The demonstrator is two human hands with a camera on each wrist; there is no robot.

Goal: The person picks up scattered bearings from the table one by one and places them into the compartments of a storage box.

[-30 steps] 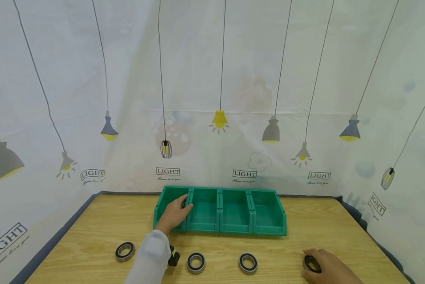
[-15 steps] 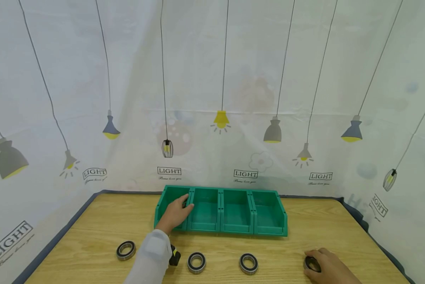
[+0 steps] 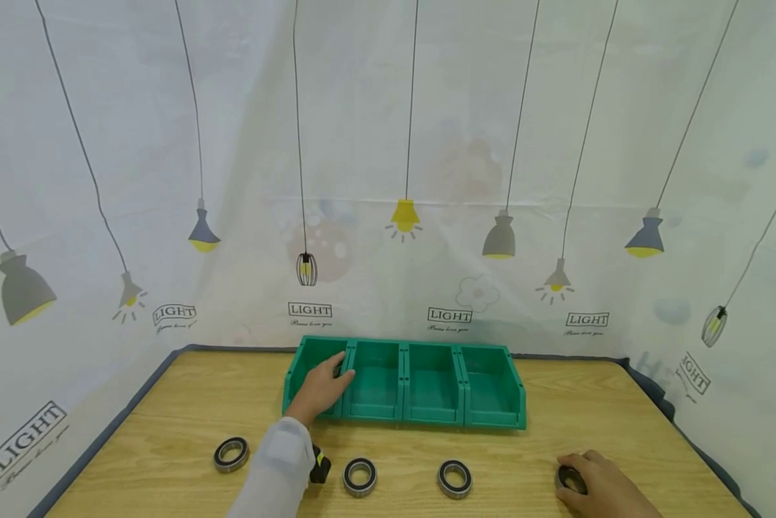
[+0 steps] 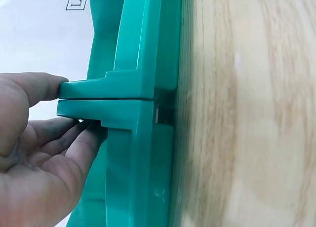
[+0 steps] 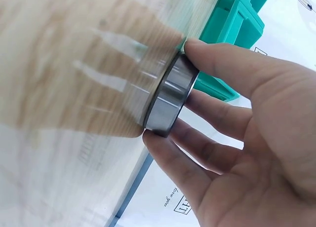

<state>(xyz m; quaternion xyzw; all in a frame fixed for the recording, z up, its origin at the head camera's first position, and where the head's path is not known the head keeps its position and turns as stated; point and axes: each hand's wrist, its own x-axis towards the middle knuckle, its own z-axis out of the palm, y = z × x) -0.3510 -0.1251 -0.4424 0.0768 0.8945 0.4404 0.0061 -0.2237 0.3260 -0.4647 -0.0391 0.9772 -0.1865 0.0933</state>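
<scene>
My left hand (image 3: 322, 388) reaches to the left end of a row of green plastic bins (image 3: 432, 414). In the left wrist view, its thumb and fingers pinch the two adjoining side walls (image 4: 106, 90) between the first and second bins. At the right of the table, my right hand (image 3: 603, 488) grips a ball bearing (image 5: 170, 96) by its shiny steel outer ring. Thumb and fingertips sit around the ring, close over the tabletop in the right wrist view. My fingers partly cover this bearing in the head view.
Three more bearings lie flat on the wooden table (image 3: 511, 460): a left one (image 3: 231, 455), a middle one (image 3: 359, 477) and another (image 3: 455, 479) to its right. A black device (image 3: 319, 465) is at my left wrist. Behind the bins hangs a lamp-printed white curtain (image 3: 375, 288).
The head view has shifted very slightly. Both hands keep their places, left at the bin walls and right on the bearing.
</scene>
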